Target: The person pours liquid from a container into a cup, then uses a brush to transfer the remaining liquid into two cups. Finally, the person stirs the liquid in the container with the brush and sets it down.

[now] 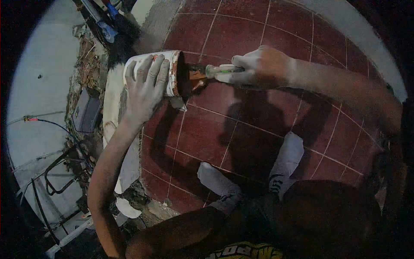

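Note:
A white paint can [174,73] lies tipped on its side, its dark mouth turned to the right and its rim stained reddish brown. Over its upper side curve the fingers of my left hand [148,86], steadying it. My right hand [263,67] is closed around the pale, green-marked handle of a putty knife [213,70]. Its head, smeared with brown-orange material, is at the mouth of the can; the far end is dark and hard to make out. A small pale flap [177,103] sticks out below the rim.
Red floor tiles [207,134] with pale joints spread under my socked feet [286,155]. To the left are a pale ledge [114,93], a broken wall edge holding a dark box [87,110], and cables [60,125]. Blue-handled tools [105,28] lean at the top left.

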`<state>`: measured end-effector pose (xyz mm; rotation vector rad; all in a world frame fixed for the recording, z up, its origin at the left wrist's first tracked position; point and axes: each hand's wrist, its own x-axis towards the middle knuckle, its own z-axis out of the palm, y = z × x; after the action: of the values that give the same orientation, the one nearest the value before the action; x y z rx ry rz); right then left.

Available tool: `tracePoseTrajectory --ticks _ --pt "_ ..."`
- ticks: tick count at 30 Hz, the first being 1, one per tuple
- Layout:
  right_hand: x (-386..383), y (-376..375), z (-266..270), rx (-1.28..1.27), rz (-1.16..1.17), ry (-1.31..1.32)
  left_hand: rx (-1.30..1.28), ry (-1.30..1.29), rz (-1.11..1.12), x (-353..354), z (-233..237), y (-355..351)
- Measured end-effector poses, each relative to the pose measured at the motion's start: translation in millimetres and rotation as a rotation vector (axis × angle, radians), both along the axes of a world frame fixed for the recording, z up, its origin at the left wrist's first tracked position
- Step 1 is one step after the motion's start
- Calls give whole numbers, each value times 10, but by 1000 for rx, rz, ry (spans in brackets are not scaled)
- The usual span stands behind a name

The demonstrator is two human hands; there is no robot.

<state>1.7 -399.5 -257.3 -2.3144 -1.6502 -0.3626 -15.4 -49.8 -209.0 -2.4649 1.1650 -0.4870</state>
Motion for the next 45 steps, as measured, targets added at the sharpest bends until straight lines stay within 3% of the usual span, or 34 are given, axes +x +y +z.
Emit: tracePoseTrajectory --ticks 11,14,20,22,23,27,30,32,36,39,41,42,44,45 --pt "25 39 91 41 -26 -15 -33 43 -4 -1 18 -16" --pt "48 73 130 -51 14 -197 -7 21 -3 12 7 -9" --pt "52 266 195 50 -41 -48 -31 32 -9 4 29 -51" --pt "-7 385 256 119 -41 114 -21 23 -14 11 38 -67" --pt "35 471 228 128 41 -78 -9 12 -13 13 46 -67" --pt "46 435 184 92 28 -44 -42 40 -3 15 29 -68" --pt "50 304 154 140 10 85 85 -40 -7 31 -10 -25" --pt "50 162 161 -107 11 -15 1 44 17 13 -7 -52" --pt "92 54 29 -71 35 -141 44 -8 7 34 -45 -29" --pt "70 209 29 104 14 -231 -50 34 -6 17 -36 -61" --pt "19 320 75 133 12 85 34 -16 -19 15 15 -78" --pt "70 317 -125 131 11 84 32 -16 -21 7 29 -95" --pt "165 370 -309 256 106 417 -26 52 -18 -14 64 -117" --pt "142 338 -263 256 108 416 -26 50 -16 -8 61 -110"
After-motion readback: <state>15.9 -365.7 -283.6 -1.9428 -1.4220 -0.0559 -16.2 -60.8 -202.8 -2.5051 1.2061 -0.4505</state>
